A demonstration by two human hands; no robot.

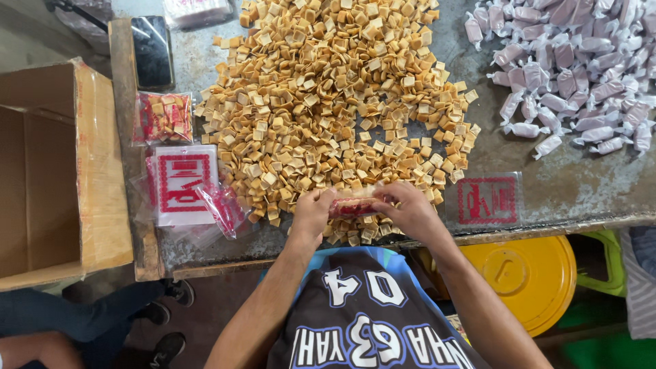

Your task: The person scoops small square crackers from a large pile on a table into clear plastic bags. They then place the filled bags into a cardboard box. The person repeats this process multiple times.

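My forearms come up from the bottom edge, elbows cut off, over a dark jersey. Both hands meet at the near edge of the surface (547,184). My left hand (311,212) and right hand (410,208) each clench one end of a small clear bag (354,206) with red print; my fingers hide most of it, so I cannot make out its contents. The bag lies with its long axis left to right, just above the near rim of the cracker heap (335,102). Left of it lie filled packs (164,117) and a cardboard box (61,171), partly cut off. Far right, wrapped candies (574,68) run out of view.
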